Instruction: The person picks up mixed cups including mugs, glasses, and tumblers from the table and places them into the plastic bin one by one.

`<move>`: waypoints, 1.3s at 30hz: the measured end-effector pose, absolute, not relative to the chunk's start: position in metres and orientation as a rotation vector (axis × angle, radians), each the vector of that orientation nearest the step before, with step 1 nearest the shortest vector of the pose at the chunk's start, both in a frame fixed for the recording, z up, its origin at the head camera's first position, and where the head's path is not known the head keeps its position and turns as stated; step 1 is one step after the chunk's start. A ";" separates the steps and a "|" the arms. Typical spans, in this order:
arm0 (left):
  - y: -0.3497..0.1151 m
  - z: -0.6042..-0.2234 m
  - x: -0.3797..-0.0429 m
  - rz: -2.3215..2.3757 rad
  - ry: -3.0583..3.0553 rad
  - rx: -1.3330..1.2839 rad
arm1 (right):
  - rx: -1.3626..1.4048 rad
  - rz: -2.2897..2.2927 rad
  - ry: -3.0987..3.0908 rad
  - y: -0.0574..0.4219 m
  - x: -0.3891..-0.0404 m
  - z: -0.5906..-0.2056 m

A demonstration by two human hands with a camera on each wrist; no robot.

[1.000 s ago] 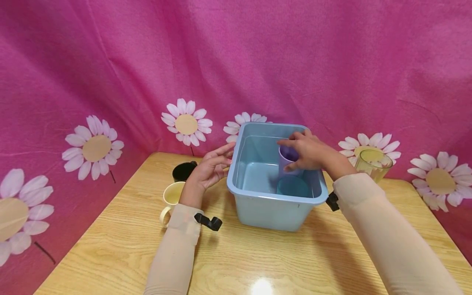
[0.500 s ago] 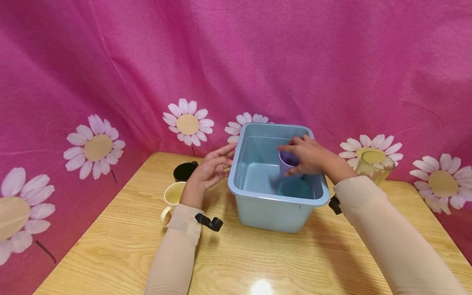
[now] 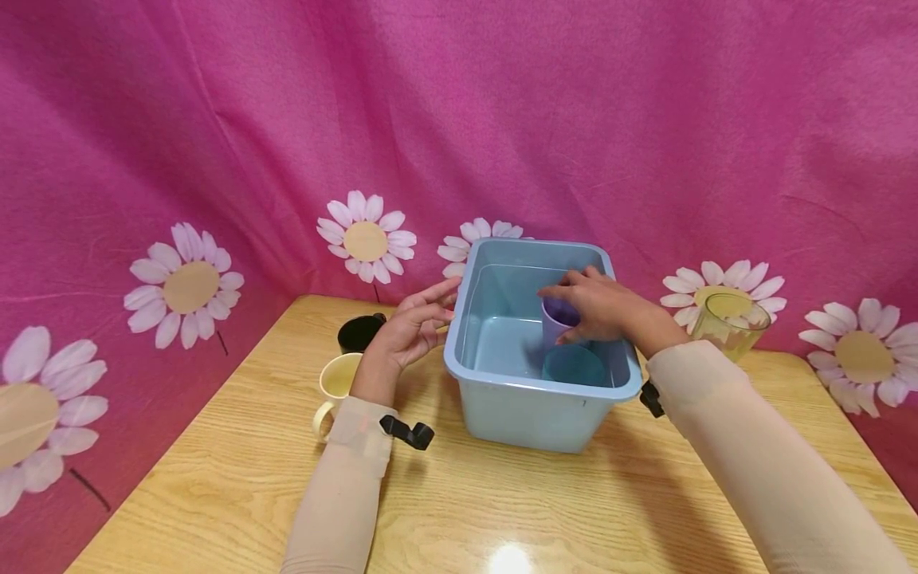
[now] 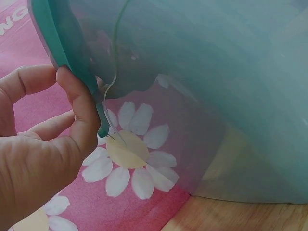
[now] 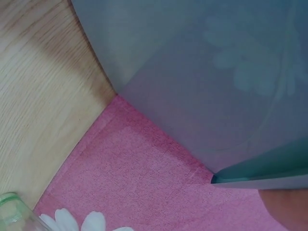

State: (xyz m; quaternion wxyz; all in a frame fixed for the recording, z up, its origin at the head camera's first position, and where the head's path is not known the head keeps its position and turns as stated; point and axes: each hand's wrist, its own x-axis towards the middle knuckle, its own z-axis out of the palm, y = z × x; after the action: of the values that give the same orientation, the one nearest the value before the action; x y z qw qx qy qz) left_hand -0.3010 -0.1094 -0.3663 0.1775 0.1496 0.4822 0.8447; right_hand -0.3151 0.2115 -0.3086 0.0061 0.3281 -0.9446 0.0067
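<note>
In the head view my right hand (image 3: 602, 305) reaches into the light blue tub (image 3: 534, 414) and grips a purple cup (image 3: 554, 328) by its upper part. The thumb is on the near side, the fingers over the far side. A teal cup (image 3: 574, 365) sits in the tub just in front of it. My left hand (image 3: 412, 327) is at the tub's left rim, its fingertips (image 4: 65, 74) touching the rim from outside in the left wrist view. The right wrist view shows mostly the tub's outer wall (image 5: 192, 86), with a bit of the right hand (image 5: 284, 207) at the lower right.
Beside my left wrist stand a cream mug (image 3: 335, 383) and, behind it, a black mug (image 3: 355, 335). A clear yellowish glass (image 3: 731, 327) stands right of the tub, partly behind my right forearm. A pink flowered cloth (image 3: 459, 119) hangs behind the wooden table (image 3: 459, 510).
The purple cup and the right hand have sunk slightly lower in the tub since a second ago. The left hand stays at the rim.
</note>
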 end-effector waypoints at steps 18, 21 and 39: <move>-0.109 -0.366 -0.300 2.390 1.367 0.409 | 1.061 -0.055 -2.954 0.210 -0.311 -0.311; -0.109 -0.366 -0.299 2.386 1.367 0.408 | 1.057 -0.058 -2.964 0.210 -0.310 -0.312; -0.109 -0.367 -0.301 2.394 1.365 0.435 | 1.070 -0.017 -2.965 0.211 -0.312 -0.312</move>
State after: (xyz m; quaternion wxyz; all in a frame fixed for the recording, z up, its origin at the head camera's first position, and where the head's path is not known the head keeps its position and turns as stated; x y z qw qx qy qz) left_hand -0.3006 -0.1094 -0.3673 0.1750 0.1536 0.4817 0.8448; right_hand -0.3118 0.2110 -0.3115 -0.0056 0.3395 -0.9406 -0.0055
